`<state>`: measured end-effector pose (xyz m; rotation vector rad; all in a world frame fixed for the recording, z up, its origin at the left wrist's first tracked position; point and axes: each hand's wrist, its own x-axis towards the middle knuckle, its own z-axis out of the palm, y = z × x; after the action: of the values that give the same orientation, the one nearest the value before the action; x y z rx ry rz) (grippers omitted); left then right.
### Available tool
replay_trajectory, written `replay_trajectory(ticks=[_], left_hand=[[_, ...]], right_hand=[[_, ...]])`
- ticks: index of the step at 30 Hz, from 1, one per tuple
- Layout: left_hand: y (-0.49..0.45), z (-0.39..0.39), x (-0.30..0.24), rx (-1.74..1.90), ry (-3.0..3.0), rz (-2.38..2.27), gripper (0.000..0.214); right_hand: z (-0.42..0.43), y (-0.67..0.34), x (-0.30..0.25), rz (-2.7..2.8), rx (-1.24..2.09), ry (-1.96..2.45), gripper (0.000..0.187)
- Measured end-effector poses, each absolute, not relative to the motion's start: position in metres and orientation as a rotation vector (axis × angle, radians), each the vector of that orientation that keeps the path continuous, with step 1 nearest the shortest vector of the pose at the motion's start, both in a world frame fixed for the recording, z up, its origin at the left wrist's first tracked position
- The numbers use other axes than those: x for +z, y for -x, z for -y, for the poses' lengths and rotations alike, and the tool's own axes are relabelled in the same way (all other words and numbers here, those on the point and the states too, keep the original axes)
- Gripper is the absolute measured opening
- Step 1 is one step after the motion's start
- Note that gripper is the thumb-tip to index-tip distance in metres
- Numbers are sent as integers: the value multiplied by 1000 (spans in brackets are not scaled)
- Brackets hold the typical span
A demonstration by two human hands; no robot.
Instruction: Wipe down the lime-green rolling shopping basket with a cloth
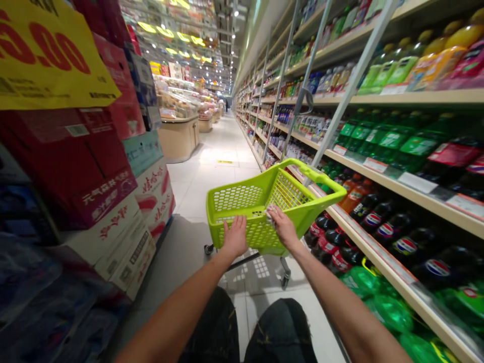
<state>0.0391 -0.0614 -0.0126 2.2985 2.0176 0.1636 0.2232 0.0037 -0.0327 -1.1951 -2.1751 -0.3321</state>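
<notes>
A lime-green plastic shopping basket on wheels (242,199) stands on the tiled aisle floor just ahead of me. My left hand (235,237) grips its near rim, fingers curled over the edge. My right hand (282,226) rests on the same rim a little to the right, closed around a small crumpled white thing, perhaps paper or cloth. The basket's handle (313,174) sticks up on the far right side. The basket looks empty inside. My knees in dark trousers show at the bottom.
Shelves of soft-drink bottles (381,227) run along the right. Stacked red and white cartons (113,201) with a yellow price sign (45,55) line the left. The tiled aisle (223,151) stretches ahead toward display counters (179,136).
</notes>
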Motion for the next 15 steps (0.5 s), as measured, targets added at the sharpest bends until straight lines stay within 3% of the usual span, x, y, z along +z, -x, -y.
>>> replay_trajectory(ticks=[4,11,15], left_hand=[[-38,60,-12,144,-2355,-1952,75],[-21,54,-22,145,-2279,-2049,82],[-24,50,-21,134,-2283,-2010,83]], right_hand=[[-5,-188,-46,2297,-297,1034,31],[-36,-244,-31,2025,-332,1366,35],[-22,-201,-47,2202,-247,1161,36]])
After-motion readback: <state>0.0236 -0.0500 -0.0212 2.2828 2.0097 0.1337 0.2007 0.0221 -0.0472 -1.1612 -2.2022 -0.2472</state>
